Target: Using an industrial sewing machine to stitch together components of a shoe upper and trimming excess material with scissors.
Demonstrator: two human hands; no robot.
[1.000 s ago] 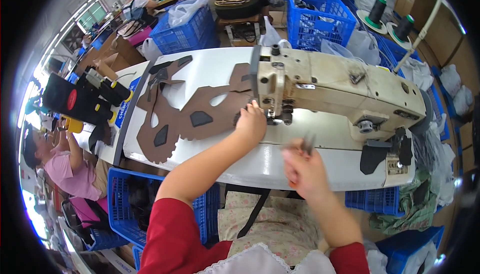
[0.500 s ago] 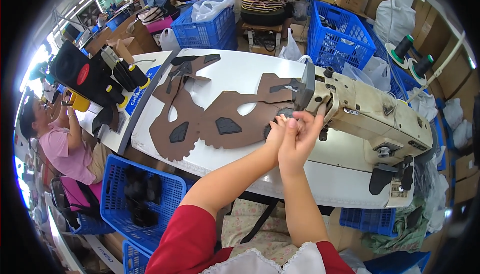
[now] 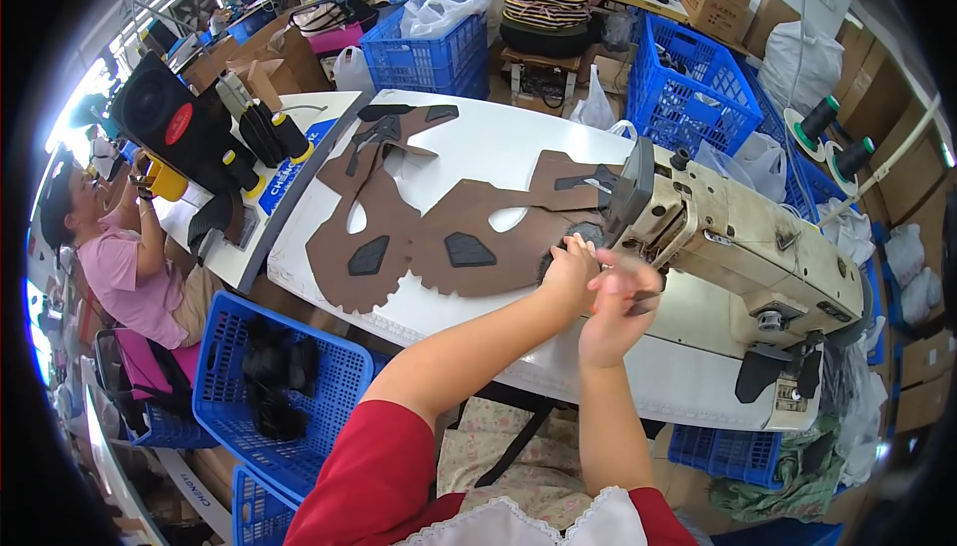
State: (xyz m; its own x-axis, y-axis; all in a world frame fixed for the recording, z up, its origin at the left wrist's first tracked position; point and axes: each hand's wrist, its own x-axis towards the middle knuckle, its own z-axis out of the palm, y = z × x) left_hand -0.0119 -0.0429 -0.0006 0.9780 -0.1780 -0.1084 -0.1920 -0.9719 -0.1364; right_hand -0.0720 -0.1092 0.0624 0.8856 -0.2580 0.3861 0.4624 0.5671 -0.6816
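Note:
A chain of flat brown panels (image 3: 369, 217) with dark patches, resembling shoe-upper pieces, lies across the white machine table. My left hand (image 3: 568, 275) is at its right end, fingers bunched on a small dark grey piece (image 3: 555, 244) beside the sewing machine head (image 3: 630, 192). My right hand (image 3: 616, 319) is raised just right of it, below the machine head, with fingers curled and smeared by motion. A small dark shape with a reddish bit shows at those fingers; its kind is unclear. The needle area is mostly hidden.
A blue crate (image 3: 339, 371) with dark pieces stands at my left. Thread cones (image 3: 819, 119) stand behind the machine, near another blue crate (image 3: 688, 87). A co-worker in a pink shirt (image 3: 125, 262) sits at the left by a second machine (image 3: 159, 112).
My right hand has drawn back from the machine head, its fingers now curled and blurred. My left hand stays at the grey piece. The whole view has shifted slightly.

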